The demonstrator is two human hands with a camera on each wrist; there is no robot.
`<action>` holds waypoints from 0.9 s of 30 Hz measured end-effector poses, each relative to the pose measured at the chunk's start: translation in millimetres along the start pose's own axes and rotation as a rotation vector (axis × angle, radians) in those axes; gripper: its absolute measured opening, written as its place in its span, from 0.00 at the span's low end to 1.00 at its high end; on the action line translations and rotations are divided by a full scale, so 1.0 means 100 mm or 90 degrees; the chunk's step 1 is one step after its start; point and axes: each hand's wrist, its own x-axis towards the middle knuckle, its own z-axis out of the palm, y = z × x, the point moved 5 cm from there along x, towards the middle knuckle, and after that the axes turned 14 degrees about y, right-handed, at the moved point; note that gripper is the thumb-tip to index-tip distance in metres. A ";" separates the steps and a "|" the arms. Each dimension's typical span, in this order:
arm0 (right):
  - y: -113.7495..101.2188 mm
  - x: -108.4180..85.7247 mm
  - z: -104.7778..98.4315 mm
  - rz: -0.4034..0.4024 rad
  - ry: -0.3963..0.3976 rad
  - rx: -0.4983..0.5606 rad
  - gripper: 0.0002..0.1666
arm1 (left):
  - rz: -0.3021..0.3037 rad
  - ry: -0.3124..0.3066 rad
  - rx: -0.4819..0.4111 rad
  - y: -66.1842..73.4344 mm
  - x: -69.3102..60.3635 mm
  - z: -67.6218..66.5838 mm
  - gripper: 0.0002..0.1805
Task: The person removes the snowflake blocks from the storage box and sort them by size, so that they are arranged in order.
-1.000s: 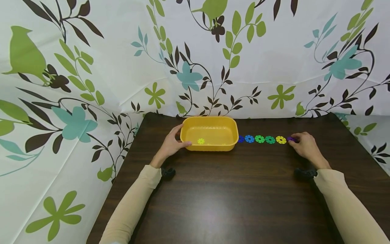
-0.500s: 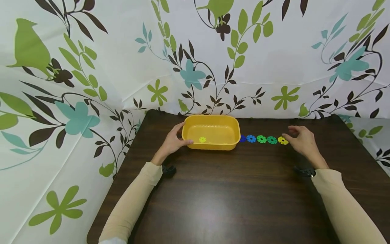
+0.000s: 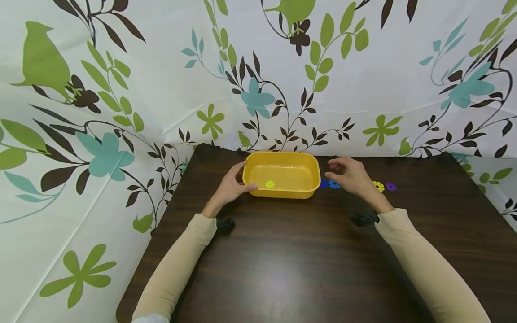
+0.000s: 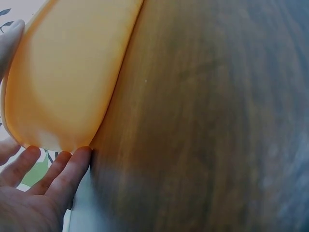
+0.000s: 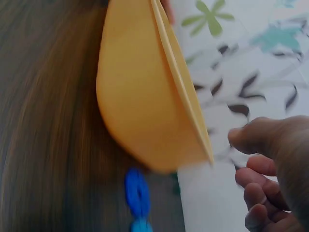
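A yellow plastic tub point(image 3: 282, 194) stands at the back of the table, with one yellow-green flower-shaped disc point(image 3: 269, 184) inside. My left hand point(image 3: 230, 186) grips the tub's left end, thumb at the front rim and fingertips against the wall in the left wrist view. To the right of the tub my right hand point(image 3: 353, 177) hovers with loosely curled fingers and nothing between them. Beneath and beside it runs a row of discs: dark blue point(image 3: 324, 183), blue point(image 3: 334, 184), yellow point(image 3: 378, 185) and purple point(image 3: 390, 186). The hand hides the row's middle.
The dark wooden table point(image 3: 258, 251) reaches back to a white curtain point(image 3: 335, 98) printed with leaves, flowers and birds. A black wrist strap point(image 3: 365, 219) is on the right wrist and another point(image 3: 225, 225) on the left.
My right hand has let go of the purple disc, left at the row's right end, and moved left toward the tub. My left hand stays on the tub.
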 end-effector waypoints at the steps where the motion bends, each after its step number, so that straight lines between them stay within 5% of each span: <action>1: -0.06 0.03 0.07 -0.004 -0.014 0.006 0.25 | -0.001 0.001 0.001 0.00 0.00 0.00 0.57; 19: -0.66 0.35 0.98 -0.137 -0.201 0.016 0.23 | -0.008 0.002 0.014 -0.04 0.00 0.00 0.58; 27: -0.83 0.36 1.31 -0.143 -0.278 0.005 0.22 | -0.010 0.009 0.010 0.00 0.00 0.01 0.57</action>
